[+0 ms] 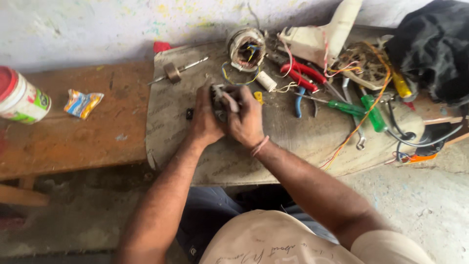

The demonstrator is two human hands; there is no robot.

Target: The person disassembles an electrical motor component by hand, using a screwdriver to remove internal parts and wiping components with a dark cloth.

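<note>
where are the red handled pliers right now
In the head view, the red-handled pliers lie on the worn board, up and right of the right hand, beside the green-handled screwdriver.

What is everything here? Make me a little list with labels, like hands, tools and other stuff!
left hand: grips a small dark metal part from the left
right hand: grips the same part from the right
surface: grey mat on a wooden bench
motor coil: on the mat beyond the hands, coloured wires inside
tools: red pliers, green screwdrivers, shaft
left side: jar, crumpled wrapper
right side: black cloth, tangled wires
</note>
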